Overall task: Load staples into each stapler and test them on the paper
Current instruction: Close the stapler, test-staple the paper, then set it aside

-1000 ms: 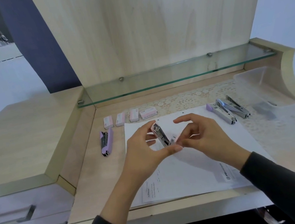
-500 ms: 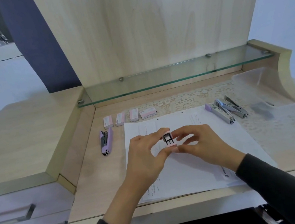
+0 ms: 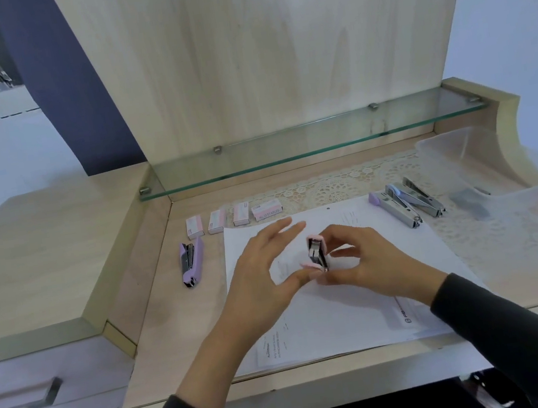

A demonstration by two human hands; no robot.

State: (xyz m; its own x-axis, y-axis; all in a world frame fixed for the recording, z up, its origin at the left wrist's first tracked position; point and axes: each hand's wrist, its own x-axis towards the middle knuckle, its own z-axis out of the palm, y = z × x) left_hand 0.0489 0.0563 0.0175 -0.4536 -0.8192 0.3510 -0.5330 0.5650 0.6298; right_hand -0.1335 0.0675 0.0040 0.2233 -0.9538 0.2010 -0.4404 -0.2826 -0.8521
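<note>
- The right hand holds a small pink stapler above the middle of the paper, with its thumb and fingers curled round the stapler's right side and near end
- The pink stapler is seen almost end-on, its far end raised and its dark metal inside facing the camera; whether it touches the sheet cannot be told
- The left hand is spread, its fingers straight and apart, reaching forward over the paper; only its thumb tip meets the stapler's near end, right beside the other hand's thumb
- The paper lies flat on the desk, its near edge at the desk's front edge, with small print along that end
- A purple stapler lies closed on the bare wood just left of the paper
- Four staple boxes sit in a row behind the paper's far left corner, the rightmost one lying on its long side
- Two open staplers lie side by side at the paper's far right corner, their metal channels showing
- A lace mat covers the back and right of the desk, and a clear tray stands on it at the far right
- A glass shelf runs across the back above the desk
</note>
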